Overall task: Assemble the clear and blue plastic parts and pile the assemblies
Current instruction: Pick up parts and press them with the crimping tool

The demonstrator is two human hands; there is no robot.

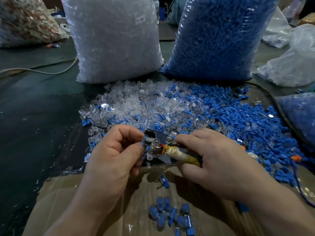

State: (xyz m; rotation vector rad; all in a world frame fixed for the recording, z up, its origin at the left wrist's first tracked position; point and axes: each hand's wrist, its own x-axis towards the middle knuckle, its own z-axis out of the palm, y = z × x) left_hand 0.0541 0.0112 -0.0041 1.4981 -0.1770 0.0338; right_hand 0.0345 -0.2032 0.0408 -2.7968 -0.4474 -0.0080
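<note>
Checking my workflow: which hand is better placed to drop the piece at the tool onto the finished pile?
Probably left. The left hand pinches the blue part at the tool, while the right hand grips its wrapped handle. The finished pile lies on the cardboard below both.

One tall clear-parts sack, one tall blue-parts sack, one metal tool.

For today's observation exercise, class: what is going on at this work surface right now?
A person is assembling small plastic pieces. The left hand pinches a blue part at a metal tool, whose wrapped handle the right hand grips. Beyond lies a loose heap of clear and blue parts, with a bag of clear parts and a bag of blue parts behind it. A small pile of assemblies lies on the cardboard.
</note>
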